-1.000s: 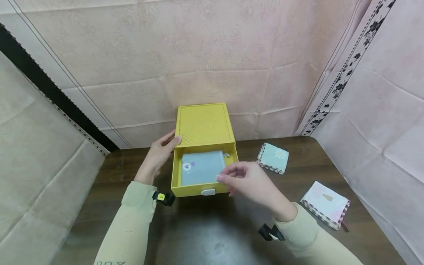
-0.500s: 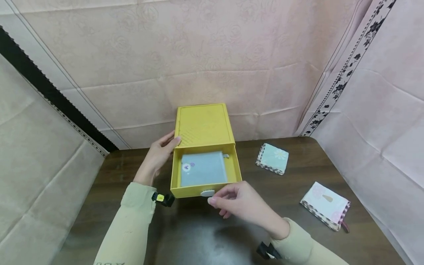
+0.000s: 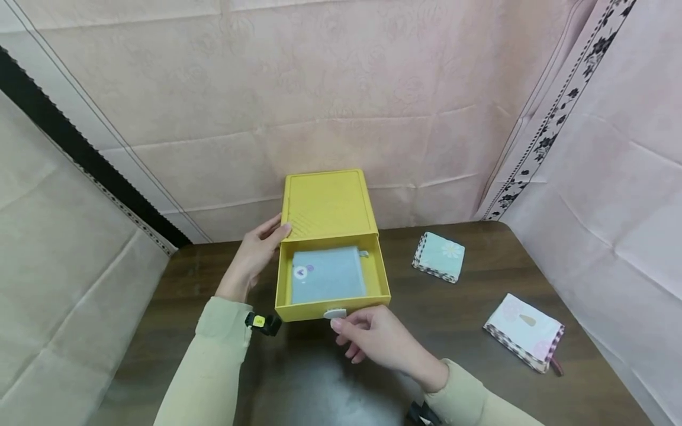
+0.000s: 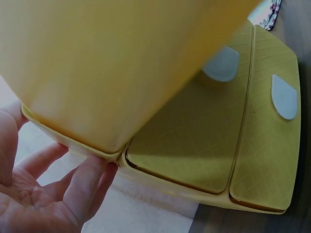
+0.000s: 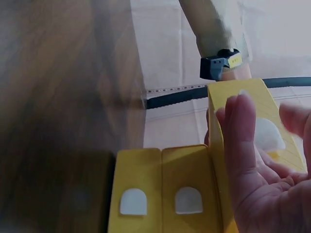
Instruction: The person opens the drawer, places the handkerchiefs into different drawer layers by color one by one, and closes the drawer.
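Note:
A yellow drawer cabinet [image 3: 329, 204] stands against the back cloth, its top drawer [image 3: 378, 275] pulled out. A folded light blue small towel [image 3: 327, 281] with a round badge lies flat in that drawer. My left hand [image 3: 253, 257] holds the cabinet's left side, thumb over the top edge; the left wrist view shows its fingertips against the side wall. At the drawer front, my right hand [image 3: 375, 337] is by the white handle [image 3: 334, 313], thumb tip beside it. In the right wrist view its thumb and fingers are spread apart around the handle, holding nothing; contact is unclear.
Right of the cabinet, a folded mint towel [image 3: 439, 256] with a checked border lies on the dark wooden table [image 3: 319, 390]. Nearer the right edge is a folded white towel [image 3: 524, 328]. Two lower drawers [image 4: 265, 121] are closed. Cloth walls [image 3: 341, 89] enclose the table.
My right hand has moved from over the open drawer down and left to its front handle. The left hand stays on the cabinet, and the blue towel stays in the drawer.

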`<state>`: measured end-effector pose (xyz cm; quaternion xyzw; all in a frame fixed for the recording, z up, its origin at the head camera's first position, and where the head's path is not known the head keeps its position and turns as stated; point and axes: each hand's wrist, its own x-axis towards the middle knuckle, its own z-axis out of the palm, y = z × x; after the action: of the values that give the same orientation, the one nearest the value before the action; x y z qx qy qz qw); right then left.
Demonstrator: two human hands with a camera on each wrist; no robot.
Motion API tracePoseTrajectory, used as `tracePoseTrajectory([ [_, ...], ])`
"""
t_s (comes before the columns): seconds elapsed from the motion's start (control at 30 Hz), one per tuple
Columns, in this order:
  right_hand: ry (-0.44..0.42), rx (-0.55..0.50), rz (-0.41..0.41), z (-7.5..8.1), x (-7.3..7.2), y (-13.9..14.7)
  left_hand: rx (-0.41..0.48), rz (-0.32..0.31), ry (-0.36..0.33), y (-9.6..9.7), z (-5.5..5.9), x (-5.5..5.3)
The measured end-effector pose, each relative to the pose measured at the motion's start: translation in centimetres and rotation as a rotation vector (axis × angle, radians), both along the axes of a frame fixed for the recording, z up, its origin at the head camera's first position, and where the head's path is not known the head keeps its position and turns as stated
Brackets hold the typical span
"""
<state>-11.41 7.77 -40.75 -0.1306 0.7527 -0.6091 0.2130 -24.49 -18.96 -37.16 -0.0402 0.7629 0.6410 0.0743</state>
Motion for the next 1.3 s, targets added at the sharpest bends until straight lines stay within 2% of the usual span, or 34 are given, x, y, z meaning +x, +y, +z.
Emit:
tracePoseTrajectory([
  [0.1,-0.022,-0.054,-0.034,-0.6,-0.1,-0.2,0.005,0.000,0.004,0.2,0.1,0.0],
  [0.2,-0.070,-0.111,-0.066,-1.1,-0.1,-0.5,0.000,0.003,0.017,0.0,-0.5,-0.2],
  [0.47,-0.141,-0.197,-0.119,-1.7,0.1,-1.3,-0.021,0.004,0.030,-0.3,-0.8,-0.3],
  [0.53,-0.142,-0.203,-0.142,-1.9,0.1,-1.5,-0.014,0.004,0.039,-0.4,-1.3,-0.6],
  [1.0,-0.138,-0.219,-0.183,-2.0,0.2,-2.2,-0.023,0.008,0.034,-0.6,-1.2,-0.2],
  [1.3,-0.100,-0.191,-0.194,-1.5,-0.9,-1.7,-0.014,0.015,0.028,-0.2,-1.0,-0.6],
])
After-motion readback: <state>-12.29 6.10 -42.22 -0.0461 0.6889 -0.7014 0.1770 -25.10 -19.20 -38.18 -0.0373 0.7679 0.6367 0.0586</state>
